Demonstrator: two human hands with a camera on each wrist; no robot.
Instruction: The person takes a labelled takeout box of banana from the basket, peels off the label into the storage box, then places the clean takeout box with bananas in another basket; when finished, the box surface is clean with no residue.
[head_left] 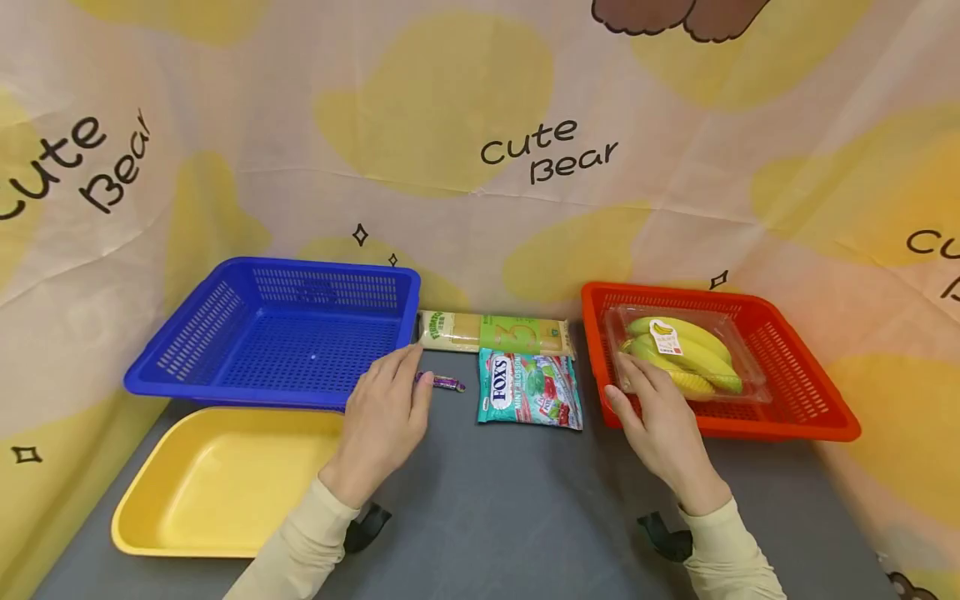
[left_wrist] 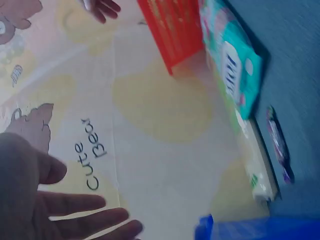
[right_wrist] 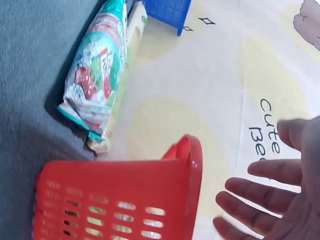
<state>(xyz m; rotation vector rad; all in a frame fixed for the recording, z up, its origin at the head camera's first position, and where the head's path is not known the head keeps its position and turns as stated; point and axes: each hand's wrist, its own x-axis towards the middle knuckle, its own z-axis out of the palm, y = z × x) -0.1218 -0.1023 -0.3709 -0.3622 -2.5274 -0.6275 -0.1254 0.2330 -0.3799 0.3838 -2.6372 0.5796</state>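
Note:
My left hand [head_left: 384,417] hovers with straight fingers near the blue basket's right front corner, holding nothing. Close to its thumb lies a small purple wrapped candy [head_left: 441,382]. My right hand [head_left: 660,417] is over the near left side of the red basket [head_left: 795,425], fingers extended and holding nothing; the right wrist view shows it apart from the rim. Inside that basket sits a clear plastic box of bananas [head_left: 693,350]. Between the hands lie a teal bag of Fox's candies [head_left: 530,389] and, behind it, a long noodle packet [head_left: 457,332].
A blue basket [head_left: 262,392] stands at the back left, with a small light speck on its floor. In front of it is a yellow tub [head_left: 187,546], partly behind my left arm. A printed cloth [head_left: 465,233] hangs behind the grey table [head_left: 510,517].

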